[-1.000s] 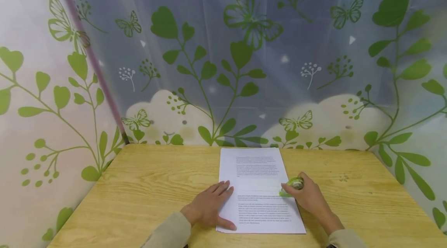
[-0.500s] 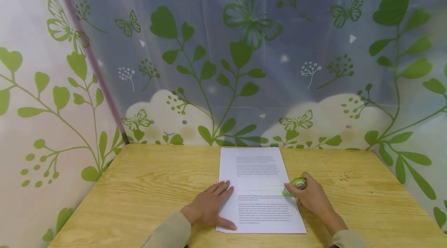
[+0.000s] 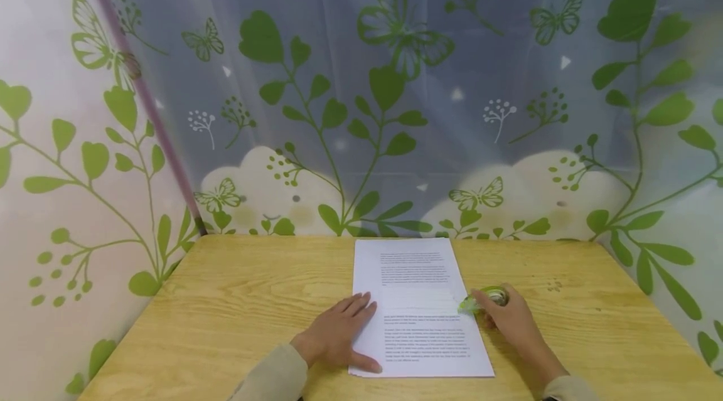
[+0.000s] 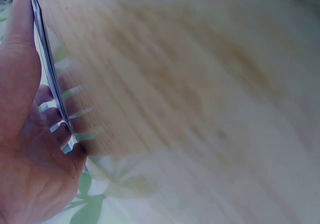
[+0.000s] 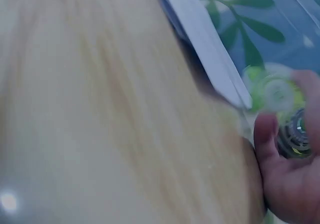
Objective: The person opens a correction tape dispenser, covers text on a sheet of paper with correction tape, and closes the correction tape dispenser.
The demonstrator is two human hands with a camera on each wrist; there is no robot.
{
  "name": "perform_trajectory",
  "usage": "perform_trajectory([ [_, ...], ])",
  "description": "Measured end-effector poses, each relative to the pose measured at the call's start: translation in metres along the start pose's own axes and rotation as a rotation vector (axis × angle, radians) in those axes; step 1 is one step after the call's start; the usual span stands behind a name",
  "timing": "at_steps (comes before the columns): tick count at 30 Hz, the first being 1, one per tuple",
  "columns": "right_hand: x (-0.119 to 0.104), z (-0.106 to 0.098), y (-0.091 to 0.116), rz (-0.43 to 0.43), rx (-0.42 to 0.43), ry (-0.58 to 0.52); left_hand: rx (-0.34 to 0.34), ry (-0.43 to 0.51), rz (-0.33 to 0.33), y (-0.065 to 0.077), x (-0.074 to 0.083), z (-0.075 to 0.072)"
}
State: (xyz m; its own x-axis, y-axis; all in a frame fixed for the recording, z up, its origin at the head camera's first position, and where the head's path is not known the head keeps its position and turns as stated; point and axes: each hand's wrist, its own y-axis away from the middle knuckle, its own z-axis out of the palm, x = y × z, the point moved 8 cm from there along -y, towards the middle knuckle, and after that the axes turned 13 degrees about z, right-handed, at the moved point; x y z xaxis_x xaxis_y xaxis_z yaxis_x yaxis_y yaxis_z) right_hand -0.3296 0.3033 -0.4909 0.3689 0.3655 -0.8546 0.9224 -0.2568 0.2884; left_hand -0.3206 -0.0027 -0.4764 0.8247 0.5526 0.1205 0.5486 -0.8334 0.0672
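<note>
A stack of printed paper (image 3: 415, 300) lies on the table, with a blank white band across the middle of its text. My left hand (image 3: 337, 333) rests on the stack's left edge, fingers spread and thumb near the bottom corner. In the left wrist view the same hand (image 4: 30, 154) sits against the sheets' edge. My right hand (image 3: 513, 319) grips a green see-through correction tape (image 3: 490, 296) at the page's right edge. The right wrist view shows the correction tape (image 5: 275, 91) between thumb and fingers, by the paper corner; whether its tip touches the page, I cannot tell.
The wooden table (image 3: 260, 294) extends to both sides of the paper. Behind it hangs a curtain (image 3: 316, 106) printed with green leaves and butterflies, meeting the table's back edge.
My right hand has moved rightward with the correction tape, from over the page to its right edge. The left hand stays in place on the paper.
</note>
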Motion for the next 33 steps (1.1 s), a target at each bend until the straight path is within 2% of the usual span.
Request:
perform_trajectory([
  [3,0.012,-0.009,-0.002,0.092,-0.024,-0.215,0.005,0.003,-0.001,0.000,0.000,-0.001],
  [5,0.016,-0.013,-0.003,0.121,-0.013,-0.286,0.003,0.004,-0.002,0.000,0.000,-0.001],
  [12,0.014,-0.012,0.002,0.146,0.034,-0.381,-0.002,0.006,-0.003,0.001,0.000,0.001],
  [19,-0.004,0.011,0.019,0.149,-0.048,-0.661,0.005,0.002,0.006,0.000,-0.001,0.001],
  [21,-0.012,0.022,0.023,0.150,-0.054,-0.657,0.006,0.003,0.006,-0.001,0.000,0.001],
  [24,-0.024,0.045,0.026,0.131,-0.053,-0.556,0.006,0.003,0.007,-0.001,-0.001,0.001],
  [28,-0.040,0.081,0.029,0.070,-0.070,-0.413,0.012,-0.008,0.012,0.000,-0.003,0.002],
  [33,-0.054,0.111,0.031,-0.001,-0.040,-0.328,0.033,-0.026,0.022,0.000,-0.002,0.002],
])
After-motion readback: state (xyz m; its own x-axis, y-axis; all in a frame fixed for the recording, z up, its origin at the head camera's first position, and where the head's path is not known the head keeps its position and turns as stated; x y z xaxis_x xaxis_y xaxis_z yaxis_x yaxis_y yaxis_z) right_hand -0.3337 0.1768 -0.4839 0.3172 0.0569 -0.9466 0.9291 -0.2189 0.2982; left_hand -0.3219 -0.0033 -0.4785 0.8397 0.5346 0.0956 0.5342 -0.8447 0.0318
